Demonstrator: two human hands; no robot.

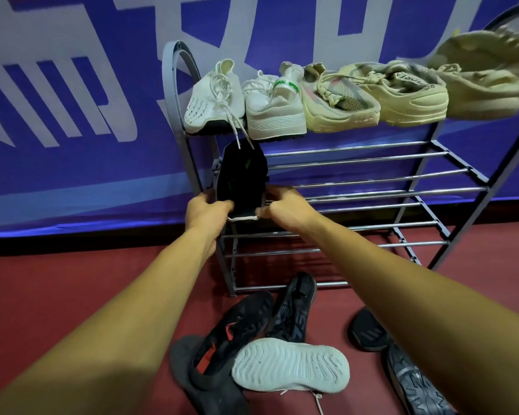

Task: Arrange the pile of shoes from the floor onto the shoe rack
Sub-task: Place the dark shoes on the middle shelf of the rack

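L grip, R grip hold black shoe heel; toe twd wall.

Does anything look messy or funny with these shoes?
Yes. On the floor, a white-soled shoe lies upside down against the dark shoes. Up top, the leftmost white sneaker's laces dangle off the shoe rack over the black shoe.

Even indoor light, soft shadows; wide-angle bending at edges, slight blur far right.
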